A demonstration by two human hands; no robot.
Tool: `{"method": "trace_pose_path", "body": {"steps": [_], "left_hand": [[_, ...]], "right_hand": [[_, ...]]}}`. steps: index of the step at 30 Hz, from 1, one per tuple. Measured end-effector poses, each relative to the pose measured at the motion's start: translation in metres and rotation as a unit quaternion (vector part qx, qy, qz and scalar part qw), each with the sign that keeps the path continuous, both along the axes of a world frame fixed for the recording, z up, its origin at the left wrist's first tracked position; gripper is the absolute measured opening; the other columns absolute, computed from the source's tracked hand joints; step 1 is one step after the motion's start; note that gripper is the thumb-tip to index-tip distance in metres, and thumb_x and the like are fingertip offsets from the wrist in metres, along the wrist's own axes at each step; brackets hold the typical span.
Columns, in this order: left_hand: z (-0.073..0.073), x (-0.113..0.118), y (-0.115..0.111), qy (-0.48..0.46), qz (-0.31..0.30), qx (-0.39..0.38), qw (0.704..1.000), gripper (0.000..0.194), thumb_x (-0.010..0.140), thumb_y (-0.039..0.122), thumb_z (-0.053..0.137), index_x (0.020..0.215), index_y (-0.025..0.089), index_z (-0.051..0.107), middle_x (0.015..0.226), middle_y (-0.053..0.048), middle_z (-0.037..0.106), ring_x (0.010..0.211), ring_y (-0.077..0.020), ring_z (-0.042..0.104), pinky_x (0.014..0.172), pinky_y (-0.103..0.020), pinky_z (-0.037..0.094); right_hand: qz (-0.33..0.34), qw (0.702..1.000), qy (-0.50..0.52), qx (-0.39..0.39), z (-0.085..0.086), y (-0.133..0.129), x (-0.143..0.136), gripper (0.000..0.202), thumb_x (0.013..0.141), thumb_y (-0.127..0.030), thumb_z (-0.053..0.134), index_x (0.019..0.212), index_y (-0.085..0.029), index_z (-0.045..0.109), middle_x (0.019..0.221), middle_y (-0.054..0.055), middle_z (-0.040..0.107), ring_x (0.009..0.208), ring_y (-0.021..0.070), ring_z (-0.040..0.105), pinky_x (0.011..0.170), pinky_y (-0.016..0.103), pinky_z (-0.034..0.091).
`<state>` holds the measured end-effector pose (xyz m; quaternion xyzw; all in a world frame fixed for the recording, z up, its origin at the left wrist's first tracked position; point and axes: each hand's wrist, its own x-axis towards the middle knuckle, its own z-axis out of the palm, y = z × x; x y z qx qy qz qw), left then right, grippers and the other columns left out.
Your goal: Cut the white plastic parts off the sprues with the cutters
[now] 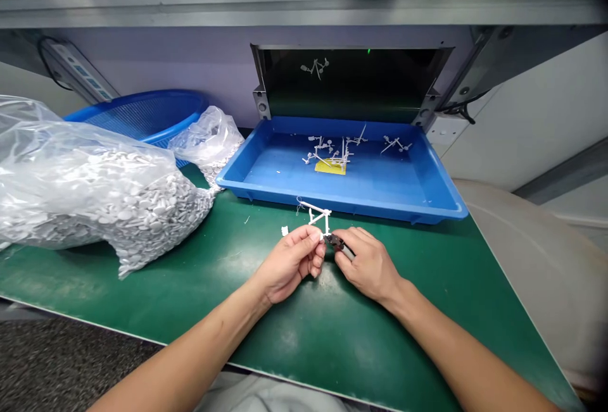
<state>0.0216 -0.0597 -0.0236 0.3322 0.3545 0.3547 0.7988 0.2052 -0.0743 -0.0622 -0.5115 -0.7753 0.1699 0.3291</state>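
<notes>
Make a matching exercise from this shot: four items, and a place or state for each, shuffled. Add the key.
Things
1. hand cutters with a dark head
2. flat yellow rectangular sheet
3. large clear plastic bag
4. blue mesh plastic basket

Places or states
A. bulging with small white pieces
B. at the back left, partly hidden by something nearer
C. held in the right hand
D. lying in the blue plastic tray

Pairs: 1-C, 2-D, 3-A, 4-B
</notes>
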Motion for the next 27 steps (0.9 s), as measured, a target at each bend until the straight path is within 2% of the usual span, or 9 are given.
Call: {"method": "trace_pose_path", "body": {"steps": [8,12,15,18,20,21,23,25,27], "left_hand": [[0.018,0.005,0.022,0.013,-0.077,0.037,0.996,0.018,0.09,0.029,0.062,0.084,0.014,0.052,0.07,0.0,0.054,0.054,-0.0066,0.049,0.049,-0.016,0.044],[0.03,0.016,0.031,0.023,-0.11,0.068,0.991,0.019,0.088,0.03,0.064,0.084,0.015,0.054,0.07,0.0,0.054,0.056,-0.007,0.05,0.049,-0.016,0.043],[0.043,0.026,0.033,0.06,-0.126,0.111,0.984,0.021,0.087,0.032,0.063,0.079,0.015,0.053,0.07,0.0,0.055,0.056,-0.0081,0.052,0.048,-0.017,0.042],[0.063,0.022,0.036,0.155,-0.131,0.222,0.954,0.023,0.086,0.035,0.061,0.076,0.016,0.054,0.073,-0.002,0.059,0.059,-0.0114,0.055,0.053,-0.021,0.046],[0.079,0.006,0.046,0.295,-0.086,0.353,0.884,0.023,0.086,0.038,0.06,0.077,0.016,0.059,0.073,-0.003,0.062,0.063,-0.014,0.057,0.059,-0.024,0.047],[0.088,-0.007,0.054,0.381,-0.044,0.423,0.821,0.023,0.086,0.039,0.06,0.079,0.017,0.062,0.074,-0.003,0.063,0.066,-0.0153,0.058,0.063,-0.025,0.047],[0.11,-0.038,0.076,0.549,0.044,0.52,0.652,0.024,0.087,0.04,0.057,0.083,0.018,0.067,0.078,-0.005,0.066,0.073,-0.0179,0.059,0.069,-0.026,0.045],[0.137,-0.074,0.102,0.681,0.095,0.528,0.499,0.026,0.089,0.04,0.053,0.088,0.02,0.069,0.084,-0.007,0.069,0.08,-0.0209,0.061,0.073,-0.028,0.044],[0.166,-0.106,0.128,0.778,0.102,0.464,0.41,0.028,0.09,0.039,0.05,0.093,0.02,0.071,0.09,-0.009,0.07,0.086,-0.0245,0.062,0.074,-0.03,0.043]], "right_hand": [[-0.011,0.994,0.112,-0.01,0.008,0.003,0.001,0.023,0.08,-0.009,0.05,0.091,-0.022,0.065,0.086,0.0,0.067,0.079,0.0155,0.06,0.075,0.026,0.045],[-0.023,0.98,0.199,-0.019,0.014,0.005,0.0,0.018,0.084,-0.015,0.051,0.089,-0.021,0.067,0.084,0.0,0.068,0.075,0.0147,0.061,0.073,0.025,0.047],[-0.109,0.939,0.325,-0.003,0.018,0.016,0.018,0.017,0.088,-0.028,0.054,0.098,-0.018,0.065,0.084,0.002,0.067,0.071,0.0151,0.061,0.069,0.026,0.049],[-0.222,0.875,0.421,0.093,0.021,0.027,0.044,0.025,0.094,-0.032,0.047,0.11,-0.017,0.057,0.087,0.005,0.065,0.067,0.0152,0.06,0.064,0.029,0.051],[-0.202,0.896,0.366,0.148,0.021,0.026,0.052,0.021,0.093,-0.027,0.046,0.108,-0.019,0.057,0.089,0.005,0.064,0.072,0.0166,0.061,0.069,0.032,0.052],[-0.151,0.926,0.304,0.166,0.019,0.024,0.051,0.019,0.091,-0.023,0.048,0.106,-0.019,0.059,0.091,0.006,0.064,0.078,0.018,0.062,0.074,0.034,0.052],[-0.01,0.972,0.15,0.178,0.015,0.016,0.041,0.022,0.085,-0.015,0.053,0.105,-0.021,0.061,0.1,0.008,0.063,0.091,0.0213,0.061,0.083,0.038,0.049],[0.1,0.984,0.016,0.148,0.009,0.007,0.028,0.031,0.081,-0.011,0.054,0.108,-0.022,0.06,0.106,0.008,0.062,0.095,0.0228,0.059,0.084,0.039,0.049],[0.123,0.985,-0.068,0.099,0.005,0.002,0.018,0.032,0.08,-0.009,0.053,0.109,-0.023,0.059,0.103,0.007,0.062,0.091,0.0221,0.058,0.079,0.037,0.049]]}}
